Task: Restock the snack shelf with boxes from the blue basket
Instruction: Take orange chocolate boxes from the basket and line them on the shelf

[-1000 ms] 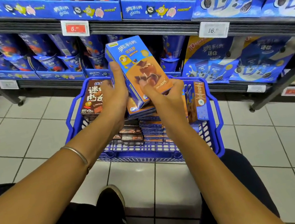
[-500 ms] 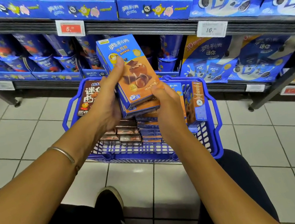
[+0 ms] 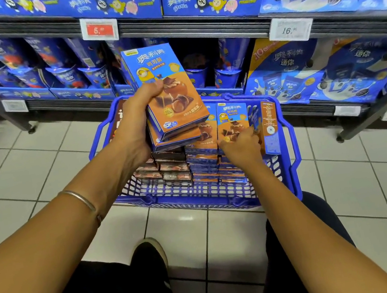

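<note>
Supermarket snack aisle. Metal gondola shelving [image 3: 192,27] ahead of me, two tiers in view, price rails along the front edges. Red price tag [image 3: 99,29] reads 5-something; white price tag [image 3: 290,29] reads 16-something. Stock faced in multiples: blue cookie cups [image 3: 69,77] in branded cardboard trays [image 3: 110,6], large blue cookie bags [image 3: 285,70] to the right. Blue plastic shopping basket [image 3: 192,203] on the pale tiled floor [image 3: 24,176], stacked with identical snack boxes [image 3: 204,167].

The red price tag [image 3: 99,29] on the shelf [image 3: 192,27] reads "5."; the white tag [image 3: 291,30] reads "16.". The held box [image 3: 170,93] and the basket box [image 3: 231,119] both show "奥利奥 可可脆".
</note>
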Motion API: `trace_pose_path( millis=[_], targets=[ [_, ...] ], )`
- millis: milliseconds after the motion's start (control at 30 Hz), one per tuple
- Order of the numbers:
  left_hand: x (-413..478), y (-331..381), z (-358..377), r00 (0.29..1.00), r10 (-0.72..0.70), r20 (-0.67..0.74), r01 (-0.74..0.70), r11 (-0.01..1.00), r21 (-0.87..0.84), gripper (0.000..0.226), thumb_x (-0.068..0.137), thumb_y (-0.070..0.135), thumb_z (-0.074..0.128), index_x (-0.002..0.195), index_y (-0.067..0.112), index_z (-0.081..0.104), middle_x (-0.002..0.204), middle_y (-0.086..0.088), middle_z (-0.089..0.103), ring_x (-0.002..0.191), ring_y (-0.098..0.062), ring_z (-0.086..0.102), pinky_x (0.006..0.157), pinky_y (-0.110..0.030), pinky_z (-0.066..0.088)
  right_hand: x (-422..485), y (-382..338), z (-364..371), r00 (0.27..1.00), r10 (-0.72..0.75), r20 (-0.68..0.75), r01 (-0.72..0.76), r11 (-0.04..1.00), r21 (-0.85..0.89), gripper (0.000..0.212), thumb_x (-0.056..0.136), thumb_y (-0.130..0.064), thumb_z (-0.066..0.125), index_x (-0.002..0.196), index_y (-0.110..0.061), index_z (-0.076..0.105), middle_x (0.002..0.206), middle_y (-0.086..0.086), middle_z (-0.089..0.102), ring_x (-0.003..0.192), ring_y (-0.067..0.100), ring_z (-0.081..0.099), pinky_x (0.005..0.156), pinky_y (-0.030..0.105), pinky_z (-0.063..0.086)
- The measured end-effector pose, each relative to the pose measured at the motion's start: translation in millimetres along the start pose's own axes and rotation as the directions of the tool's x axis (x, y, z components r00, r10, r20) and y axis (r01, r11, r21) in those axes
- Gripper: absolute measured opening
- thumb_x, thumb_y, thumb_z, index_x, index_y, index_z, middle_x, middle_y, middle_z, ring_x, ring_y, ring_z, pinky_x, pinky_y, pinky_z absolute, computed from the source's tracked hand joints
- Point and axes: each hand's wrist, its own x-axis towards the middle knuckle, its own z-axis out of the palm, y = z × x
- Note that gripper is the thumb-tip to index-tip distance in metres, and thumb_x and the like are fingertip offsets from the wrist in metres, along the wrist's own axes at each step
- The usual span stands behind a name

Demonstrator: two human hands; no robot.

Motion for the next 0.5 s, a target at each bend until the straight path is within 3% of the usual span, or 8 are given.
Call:
trace_pose_path(
  millis=[133, 233, 333, 400, 500],
  targets=[
    [0.3, -2.4, -0.9, 1.0, -0.027, -0.008, 0.027, 0.999, 0.041, 0.023, 0.099, 0.032, 0.069, 0.113, 0.016, 0.076, 0.116, -0.011, 0.08, 0.102, -0.03, 0.079, 0.088, -0.052, 0.065, 2.1, 4.1, 10.0, 0.994, -0.055, -0.097, 0.05, 0.997, -0.056, 0.098, 0.08, -0.042, 0.082, 0.149, -0.003, 0.024, 0.145, 0.02, 0.041, 0.132, 0.041, 0.044, 0.099, 0.054, 0.049],
    [2.9, -4.9, -2.3, 1.0, -0.028, -0.014, 0.029, 0.997, 0.066, 0.025, 0.097, 0.034, 0.071, 0.114, 0.017, 0.075, 0.117, -0.011, 0.08, 0.106, -0.031, 0.078, 0.091, -0.051, 0.064, -2.5, 3.5, 9.4, 0.97, -0.117, -0.213, 0.115, 0.993, -0.021, 0.108, 0.074, -0.033, 0.089, 0.155, -0.01, 0.021, 0.145, 0.017, 0.034, 0.125, 0.036, 0.049, 0.09, 0.047, 0.056],
    [4.0, -7.0, -1.8, 0.999, -0.039, -0.013, 0.04, 0.996, 0.079, 0.025, 0.096, 0.034, 0.073, 0.114, 0.017, 0.076, 0.117, -0.011, 0.08, 0.106, -0.031, 0.078, 0.093, -0.053, 0.063, -6.3, 2.7, 5.7, 0.932, -0.191, -0.309, 0.206, 0.978, 0.018, 0.098, 0.074, -0.022, 0.089, 0.152, -0.01, 0.031, 0.138, 0.017, 0.032, 0.125, 0.032, 0.042, 0.091, 0.042, 0.054],
    [5.2, -7.2, -0.7, 0.999, -0.036, -0.026, 0.039, 0.993, 0.109, 0.034, 0.096, 0.034, 0.074, 0.124, 0.014, 0.073, 0.12, -0.012, 0.079, 0.11, -0.033, 0.077, 0.097, -0.056, 0.061, -9.7, -1.7, 0.4, 0.915, -0.214, -0.343, 0.255, 0.963, 0.081, 0.091, 0.077, -0.014, 0.084, 0.153, -0.016, 0.033, 0.137, 0.013, 0.032, 0.127, 0.029, 0.039, 0.086, 0.029, 0.051],
    [10.4, -7.6, 1.3, 0.997, -0.033, -0.065, 0.041, 0.991, 0.126, 0.061, 0.094, 0.033, 0.077, 0.146, 0.01, 0.056, 0.124, -0.014, 0.077, 0.113, -0.036, 0.075, 0.097, -0.058, 0.06, -16.6, -18.5, -20.4, 0.918, -0.126, -0.377, 0.274, 0.888, 0.37, 0.084, 0.08, -0.014, 0.08, 0.152, -0.018, 0.037, 0.143, 0.008, 0.032, 0.126, 0.022, 0.047, 0.076, 0.006, 0.045]
  ],
)
